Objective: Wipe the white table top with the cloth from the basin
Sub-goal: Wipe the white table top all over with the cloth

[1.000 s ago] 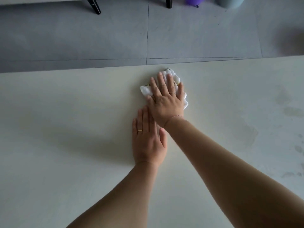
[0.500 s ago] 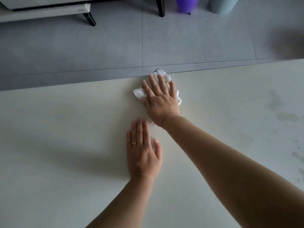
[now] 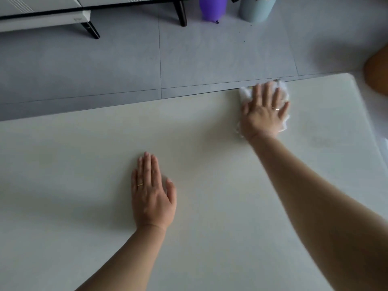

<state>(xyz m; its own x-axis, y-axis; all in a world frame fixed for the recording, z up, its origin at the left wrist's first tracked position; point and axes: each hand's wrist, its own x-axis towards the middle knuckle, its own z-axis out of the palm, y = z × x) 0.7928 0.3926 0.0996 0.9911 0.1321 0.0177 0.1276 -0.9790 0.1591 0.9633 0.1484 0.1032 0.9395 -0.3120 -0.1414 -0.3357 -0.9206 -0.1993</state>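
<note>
The white table top [image 3: 84,156] fills the lower part of the view. A crumpled white cloth [image 3: 245,93] lies at the table's far edge, near the far right corner. My right hand [image 3: 263,111] presses flat on the cloth with fingers spread, and the cloth shows around the fingers. The hand is blurred from motion. My left hand [image 3: 151,192] rests palm down on the bare table near the middle, fingers together, holding nothing. The basin is not in view.
Grey tiled floor [image 3: 210,55] lies beyond the table's far edge. A white cabinet on black legs [image 3: 42,15], a purple object [image 3: 213,7] and a pale blue bin [image 3: 257,8] stand at the back. An orange-brown object [image 3: 378,74] sits past the right corner.
My right hand has slid the cloth to the right along the far edge, towards the corner. The left hand has stayed flat on the table, and the two hands are now far apart.
</note>
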